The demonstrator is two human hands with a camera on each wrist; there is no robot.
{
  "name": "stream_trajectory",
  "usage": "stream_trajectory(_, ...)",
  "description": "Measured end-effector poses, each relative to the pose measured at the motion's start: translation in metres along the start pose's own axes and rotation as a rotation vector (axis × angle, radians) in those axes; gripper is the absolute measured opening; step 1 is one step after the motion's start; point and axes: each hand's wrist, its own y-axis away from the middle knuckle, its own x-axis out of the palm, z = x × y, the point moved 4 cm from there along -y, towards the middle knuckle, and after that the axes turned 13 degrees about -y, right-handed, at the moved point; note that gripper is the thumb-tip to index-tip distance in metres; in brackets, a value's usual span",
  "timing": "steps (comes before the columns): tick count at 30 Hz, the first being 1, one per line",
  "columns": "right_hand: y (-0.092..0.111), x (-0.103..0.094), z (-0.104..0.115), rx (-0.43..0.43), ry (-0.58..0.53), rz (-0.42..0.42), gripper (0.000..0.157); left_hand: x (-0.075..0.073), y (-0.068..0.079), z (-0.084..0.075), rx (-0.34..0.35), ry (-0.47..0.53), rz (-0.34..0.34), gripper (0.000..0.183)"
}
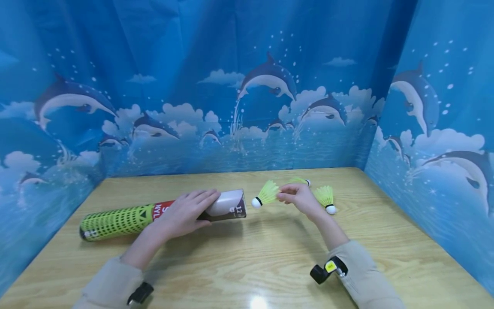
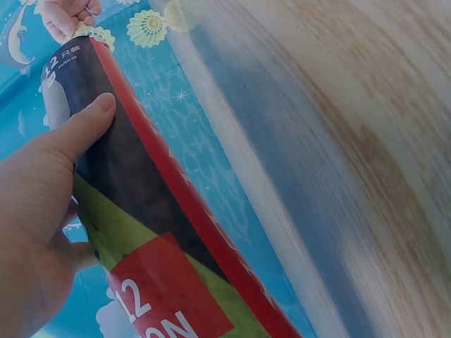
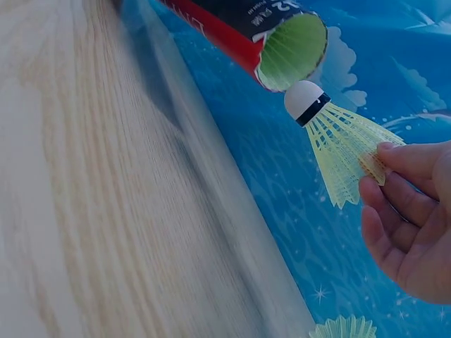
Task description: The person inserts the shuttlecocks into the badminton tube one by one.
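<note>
A long shuttlecock tube [image 1: 119,221], green with red and black printing, lies across the left half of the table. My left hand [image 1: 189,212] grips it near its right end, thumb along the near side in the left wrist view. That end is open in the right wrist view, and a yellow-green skirt shows inside the tube mouth [image 3: 292,53]. Between thumb and fingers my right hand [image 1: 302,199] pinches the skirt edge of a yellow shuttlecock [image 3: 345,144]. Its white cork points at the tube mouth, just outside it.
Two more yellow shuttlecocks lie on the wooden table [image 1: 239,266]: one shuttlecock [image 1: 325,198] right of my right hand, the other shuttlecock [image 1: 302,180] behind it, partly hidden. A blue dolphin-print curtain [image 1: 185,107] stands at the table's back and sides.
</note>
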Motion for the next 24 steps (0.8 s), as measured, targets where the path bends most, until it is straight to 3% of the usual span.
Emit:
stream_trajectory(6,0.001,0.016,0.005,-0.020,-0.003,0.018,0.023,0.001,0.000,0.000,0.003,0.003,-0.004,0.081)
stream_trajectory(17,0.004,0.046,0.012,-0.048,-0.041,-0.020,0.018,0.002,0.000,0.000,0.002,-0.001,0.003,0.082)
stream_trajectory(24,0.004,0.055,0.014,-0.130,-0.106,-0.051,0.014,0.002,0.000,0.000,0.005,-0.002,0.001,0.082)
